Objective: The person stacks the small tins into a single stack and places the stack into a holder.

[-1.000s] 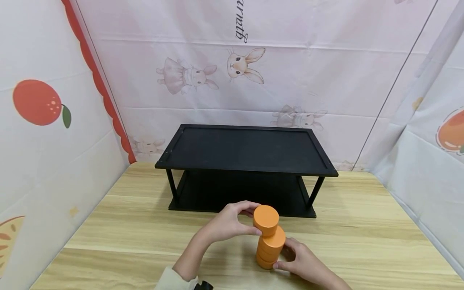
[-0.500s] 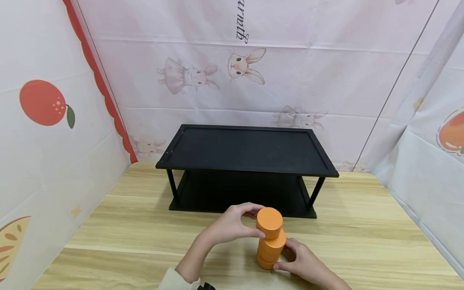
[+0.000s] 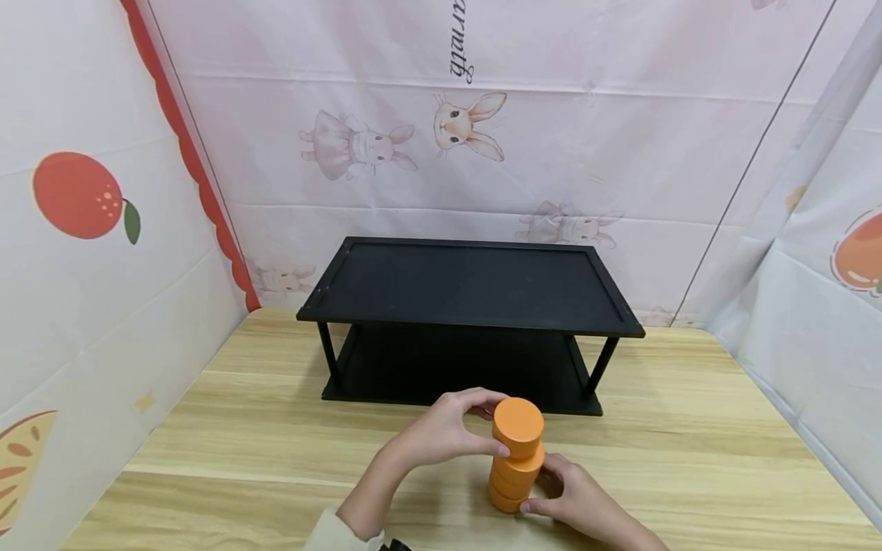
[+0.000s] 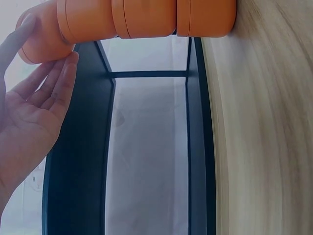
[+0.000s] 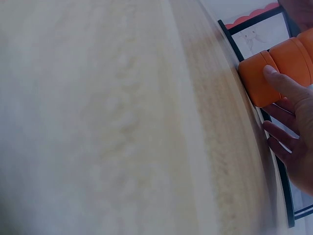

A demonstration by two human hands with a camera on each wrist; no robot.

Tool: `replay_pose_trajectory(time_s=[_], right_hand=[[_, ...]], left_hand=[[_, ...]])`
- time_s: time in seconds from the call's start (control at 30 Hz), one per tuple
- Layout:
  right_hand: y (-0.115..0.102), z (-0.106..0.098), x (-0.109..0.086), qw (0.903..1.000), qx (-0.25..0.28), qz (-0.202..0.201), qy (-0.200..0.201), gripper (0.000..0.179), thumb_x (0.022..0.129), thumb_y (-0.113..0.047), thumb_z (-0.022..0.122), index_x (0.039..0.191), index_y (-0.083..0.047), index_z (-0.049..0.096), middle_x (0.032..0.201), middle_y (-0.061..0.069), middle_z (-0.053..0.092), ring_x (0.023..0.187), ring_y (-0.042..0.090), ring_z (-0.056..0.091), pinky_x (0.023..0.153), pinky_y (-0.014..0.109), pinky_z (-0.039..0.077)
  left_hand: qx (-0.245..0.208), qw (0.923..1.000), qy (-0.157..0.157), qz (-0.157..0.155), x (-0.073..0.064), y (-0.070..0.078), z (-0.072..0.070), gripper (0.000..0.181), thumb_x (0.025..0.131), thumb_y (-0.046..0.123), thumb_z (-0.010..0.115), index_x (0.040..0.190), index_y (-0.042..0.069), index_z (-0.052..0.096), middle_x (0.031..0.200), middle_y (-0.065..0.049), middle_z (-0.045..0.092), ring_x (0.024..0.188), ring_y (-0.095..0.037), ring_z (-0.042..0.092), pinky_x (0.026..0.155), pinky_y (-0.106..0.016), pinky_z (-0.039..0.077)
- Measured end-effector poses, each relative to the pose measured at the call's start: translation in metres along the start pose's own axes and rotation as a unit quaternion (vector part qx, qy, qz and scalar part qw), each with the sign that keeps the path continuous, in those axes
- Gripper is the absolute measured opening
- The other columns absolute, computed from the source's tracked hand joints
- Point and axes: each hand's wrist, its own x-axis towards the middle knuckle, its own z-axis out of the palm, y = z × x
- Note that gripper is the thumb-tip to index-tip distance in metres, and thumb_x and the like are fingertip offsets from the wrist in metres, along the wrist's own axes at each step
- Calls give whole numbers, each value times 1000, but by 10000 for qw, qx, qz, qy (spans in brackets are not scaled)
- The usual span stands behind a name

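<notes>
Several orange round lidded jars stand in a column on the table, near its front edge in the head view. My left hand (image 3: 448,432) pinches the top jar (image 3: 518,425) between thumb and fingers. That jar sits slightly off-centre on the jar below it (image 3: 529,459), and the left wrist view shows it a little tilted. Low on the column my right hand (image 3: 575,493) holds the bottom jar (image 5: 257,81), its thumb lying on the near side. Some fingers of both hands are hidden behind the jars in the head view.
Behind the jars stands a black two-tier rack (image 3: 468,283) with thin posts. The wooden table (image 3: 276,451) extends to both sides. Printed cloth walls (image 3: 386,61) close off the back and sides.
My left hand has shifted a little to the right and toward me with the top jar, which is now more in line with the column. My right hand has stayed in place.
</notes>
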Motion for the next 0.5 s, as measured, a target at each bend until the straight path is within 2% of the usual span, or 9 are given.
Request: replay_pose_trajectory(time_s=[0.5], right_hand=[[-1, 0, -1, 10000, -1, -22, 36, 62, 76, -36, 74, 125, -4, 53, 116, 5, 55, 110, 28, 50, 92, 45, 40]], left_hand=[[130, 9999, -40, 82, 1, 1, 5, 53, 77, 29, 75, 123, 13, 56, 111, 11, 57, 98, -4, 54, 84, -23, 45]])
